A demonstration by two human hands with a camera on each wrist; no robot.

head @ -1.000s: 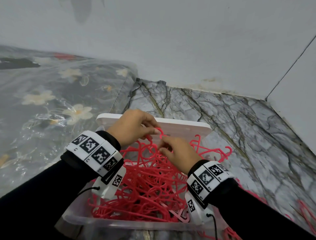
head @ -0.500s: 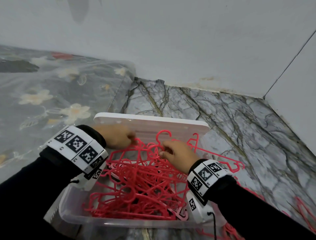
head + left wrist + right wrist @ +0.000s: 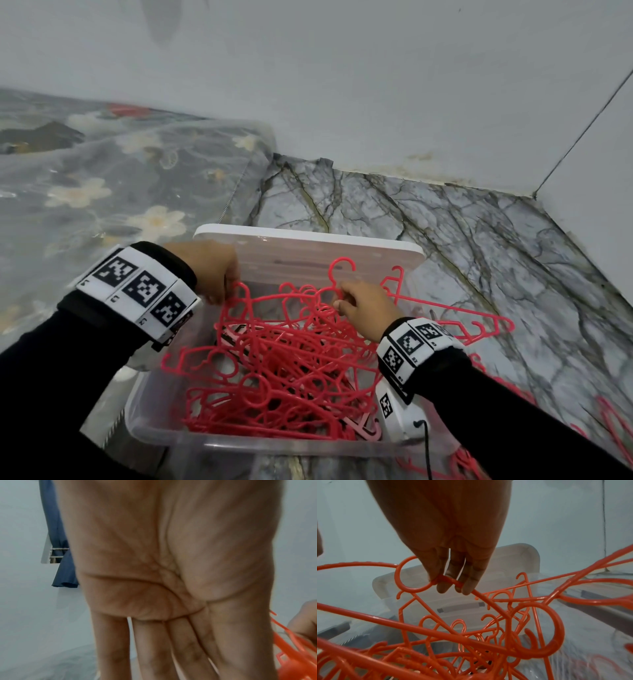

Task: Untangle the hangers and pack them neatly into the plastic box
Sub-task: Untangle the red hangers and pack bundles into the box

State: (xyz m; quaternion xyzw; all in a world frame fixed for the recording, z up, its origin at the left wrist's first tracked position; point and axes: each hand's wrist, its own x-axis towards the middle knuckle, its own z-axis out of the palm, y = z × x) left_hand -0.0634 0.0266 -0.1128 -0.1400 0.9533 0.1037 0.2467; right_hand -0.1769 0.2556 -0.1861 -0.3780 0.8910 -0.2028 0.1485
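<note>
Both hands are being spread apart since earlier: left hand (image 3: 219, 270) open at 10 o'clock, right hand (image 3: 363, 308) pinching a light, springy hanger (image 3: 452, 581) near its neck, above the box (image 3: 164, 435).

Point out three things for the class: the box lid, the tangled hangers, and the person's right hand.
box lid (image 3: 308, 240): head view, on its bare white top edge.
tangled hangers (image 3: 274, 377): head view, on the middle of the red pile in the box.
right hand (image 3: 363, 308): head view, on the back of the hand.
</note>
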